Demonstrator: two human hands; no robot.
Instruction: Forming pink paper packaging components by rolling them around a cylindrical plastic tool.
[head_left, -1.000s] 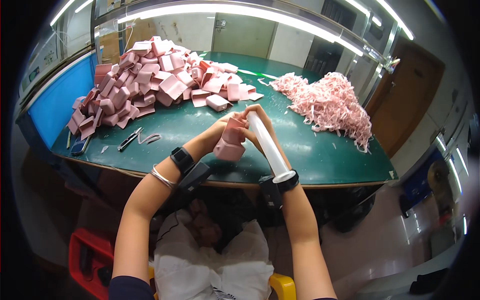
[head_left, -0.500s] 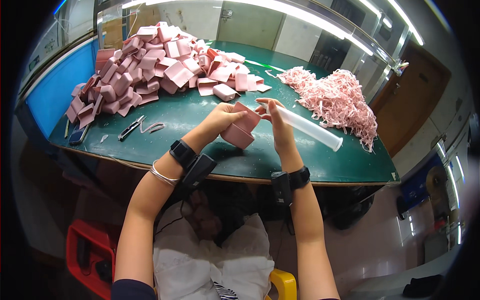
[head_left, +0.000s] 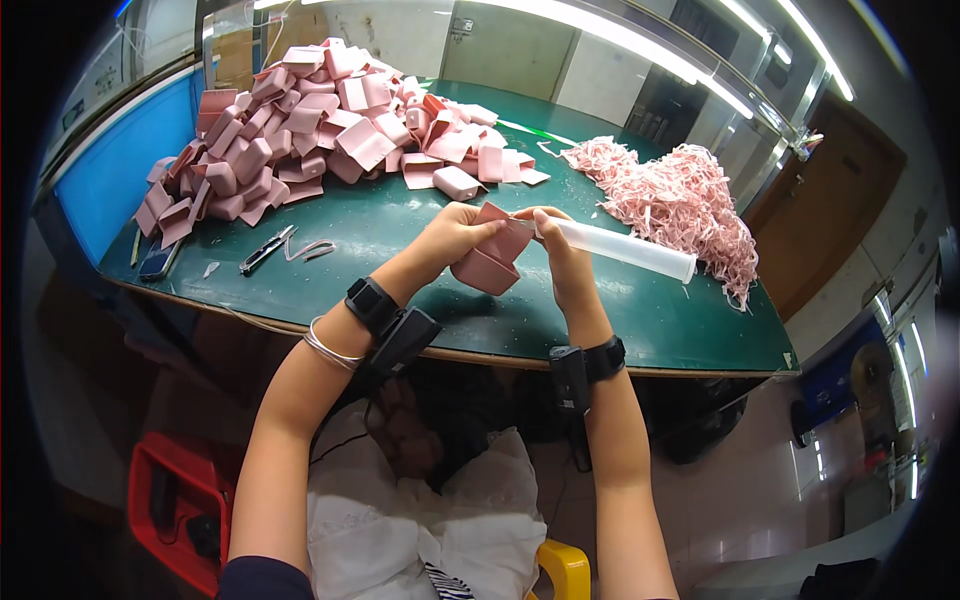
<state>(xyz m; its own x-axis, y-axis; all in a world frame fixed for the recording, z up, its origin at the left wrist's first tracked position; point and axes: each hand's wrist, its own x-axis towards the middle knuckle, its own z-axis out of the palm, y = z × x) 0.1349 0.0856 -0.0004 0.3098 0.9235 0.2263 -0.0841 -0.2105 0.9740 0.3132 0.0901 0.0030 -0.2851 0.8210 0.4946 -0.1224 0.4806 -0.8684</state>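
Note:
My left hand (head_left: pixel 452 240) pinches a pink moulded piece (head_left: pixel 487 272), box-shaped with a raised flat flap, above the front middle of the table. My right hand (head_left: pixel 566 262) is closed round the narrow end of a translucent white syringe-like tube (head_left: pixel 630 250), whose flanged end points right. The tube's thin tip meets the upper right edge of the pink flap; whether it touches cannot be made out. Behind my hands, many like pink pieces (head_left: pixel 365 145) are heaped at the far left. To the right lies a tangled pile of thin pink strips (head_left: pixel 672 195).
On the green table (head_left: pixel 390 270), a cutter-like tool (head_left: pixel 265 250) and a loose curled strip (head_left: pixel 318 248) lie left of my hands. A dark flat object (head_left: pixel 160 262) rests at the left edge. A red stool (head_left: pixel 150 500) stands below left.
My right hand has turned the tube closer to level and brought its tip up to the flap's edge. The pink piece has shifted slightly right in my left hand.

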